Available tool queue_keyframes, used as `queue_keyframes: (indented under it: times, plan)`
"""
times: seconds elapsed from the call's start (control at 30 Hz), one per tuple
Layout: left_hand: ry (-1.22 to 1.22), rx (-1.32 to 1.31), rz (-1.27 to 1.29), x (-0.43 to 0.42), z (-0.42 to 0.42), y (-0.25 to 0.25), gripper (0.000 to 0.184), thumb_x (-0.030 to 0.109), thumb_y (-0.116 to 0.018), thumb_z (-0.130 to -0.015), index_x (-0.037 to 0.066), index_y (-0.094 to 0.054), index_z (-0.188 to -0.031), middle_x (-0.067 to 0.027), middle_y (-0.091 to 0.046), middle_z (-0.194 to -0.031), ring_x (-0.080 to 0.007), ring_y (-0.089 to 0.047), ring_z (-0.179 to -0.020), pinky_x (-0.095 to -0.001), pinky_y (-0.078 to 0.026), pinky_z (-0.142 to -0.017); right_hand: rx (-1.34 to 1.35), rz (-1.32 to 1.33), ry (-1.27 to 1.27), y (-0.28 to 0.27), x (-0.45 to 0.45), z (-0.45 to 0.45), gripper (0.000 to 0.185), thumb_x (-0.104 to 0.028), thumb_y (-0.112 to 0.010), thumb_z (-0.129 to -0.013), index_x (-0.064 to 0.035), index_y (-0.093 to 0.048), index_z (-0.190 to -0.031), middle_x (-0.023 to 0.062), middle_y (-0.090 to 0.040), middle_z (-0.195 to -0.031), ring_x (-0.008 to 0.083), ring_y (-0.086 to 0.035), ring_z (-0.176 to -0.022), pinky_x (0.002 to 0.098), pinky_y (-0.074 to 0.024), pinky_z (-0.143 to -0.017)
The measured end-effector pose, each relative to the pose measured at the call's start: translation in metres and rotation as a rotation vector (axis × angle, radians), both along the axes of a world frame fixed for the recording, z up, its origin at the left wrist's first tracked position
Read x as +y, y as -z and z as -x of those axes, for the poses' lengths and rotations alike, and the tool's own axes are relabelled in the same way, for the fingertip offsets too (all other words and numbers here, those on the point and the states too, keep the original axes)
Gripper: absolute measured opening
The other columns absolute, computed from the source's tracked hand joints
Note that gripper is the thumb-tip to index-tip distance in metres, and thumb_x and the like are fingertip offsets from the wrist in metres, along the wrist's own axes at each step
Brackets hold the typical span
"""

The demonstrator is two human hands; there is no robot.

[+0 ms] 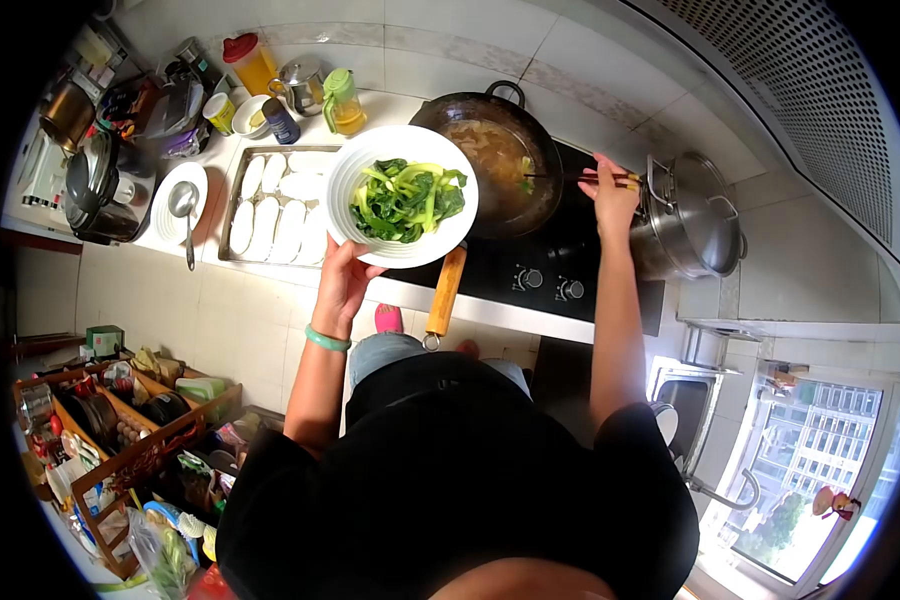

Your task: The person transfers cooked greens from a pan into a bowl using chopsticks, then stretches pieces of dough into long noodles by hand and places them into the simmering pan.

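My left hand (344, 280) grips the near rim of a white plate (345, 170), held up beside the wok. Cooked leafy greens (408, 200) lie in the middle of the plate. With my right hand (611, 195) I hold a pair of dark chopsticks (570, 178), their tips down in the wok. The dark wok (545, 130) sits on the black stove and contains brownish broth (485, 150) with pale pieces. A bit of green shows at the chopstick tips. Part of the wok's left side is hidden behind the plate, and its wooden handle (447, 295) points toward me.
A tall steel pot (685, 225) stands right of the wok. Left of the plate is a metal tray (232, 235) of pale oval pieces; beyond it are a plate with a ladle (183, 205), an oil jug (343, 110) and jars. A range hood (820, 90) hangs upper right.
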State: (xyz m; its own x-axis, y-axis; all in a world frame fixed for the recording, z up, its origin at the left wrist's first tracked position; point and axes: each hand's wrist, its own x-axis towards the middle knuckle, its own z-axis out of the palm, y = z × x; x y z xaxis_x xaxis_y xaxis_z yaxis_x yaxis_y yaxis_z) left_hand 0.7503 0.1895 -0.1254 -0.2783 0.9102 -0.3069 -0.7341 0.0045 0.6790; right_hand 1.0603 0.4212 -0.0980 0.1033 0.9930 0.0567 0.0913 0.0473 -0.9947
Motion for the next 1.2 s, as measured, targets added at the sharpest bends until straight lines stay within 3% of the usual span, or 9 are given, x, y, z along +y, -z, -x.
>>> queue_keyframes:
  times: [0.1,0.43,0.9,1.07,1.2]
  plan:
    - [-0.036,-0.026,0.04,-0.004,0.004,0.0,0.057,0.003,-0.049,-0.078,0.013,-0.032,-0.131,-0.0089,-0.053,-0.111,-0.0194,-0.063,-0.087,-0.0271,-0.059,-0.063,-0.025,-0.018,0.108,0.029,-0.002,0.011,0.022,-0.013,-0.052,-0.091,-0.0027,-0.063,-0.108,0.0101,-0.061,-0.087,0.0144,-0.061,-0.071,0.0282,-0.0568,-0.061]
    - [-0.087,-0.03,0.062,-0.014,0.006,0.008,0.057,0.005,-0.051,-0.078,0.014,-0.032,-0.131,-0.0081,-0.054,-0.111,-0.019,-0.063,-0.087,-0.0262,-0.059,-0.063,-0.047,-0.092,0.107,0.05,-0.004,0.026,0.023,-0.011,-0.05,-0.091,0.0022,-0.062,-0.105,0.0132,-0.065,-0.087,0.0166,-0.064,-0.076,0.0276,-0.0552,-0.066]
    - [-0.071,-0.007,0.038,-0.015,0.015,0.014,0.057,0.009,-0.047,-0.082,0.016,-0.026,-0.135,-0.0088,-0.053,-0.114,-0.0196,-0.063,-0.088,-0.0262,-0.058,-0.063,0.181,-0.246,0.05,-0.055,-0.036,0.044,0.026,-0.009,-0.048,-0.092,0.0076,-0.056,-0.11,0.0186,-0.062,-0.093,0.0226,-0.064,-0.082,0.033,-0.0571,-0.072]
    - [-0.049,0.008,0.006,-0.006,0.009,0.006,0.054,0.005,-0.044,-0.082,0.013,-0.028,-0.133,-0.0102,-0.053,-0.113,-0.0219,-0.064,-0.086,-0.0292,-0.059,-0.063,0.251,-0.246,0.003,-0.06,-0.047,0.056,0.028,-0.012,-0.047,-0.093,0.0089,-0.055,-0.11,0.0203,-0.062,-0.093,0.0245,-0.064,-0.084,0.0332,-0.0571,-0.072]
    - [0.017,0.069,0.043,-0.003,0.01,-0.008,0.058,0.001,-0.046,-0.078,0.013,-0.03,-0.133,-0.01,-0.054,-0.112,-0.0209,-0.063,-0.088,-0.0278,-0.059,-0.06,0.31,-0.289,-0.074,-0.096,-0.083,0.069,0.031,-0.015,-0.047,-0.094,0.0098,-0.054,-0.11,0.0206,-0.061,-0.095,0.0272,-0.064,-0.088,0.0344,-0.0568,-0.073]
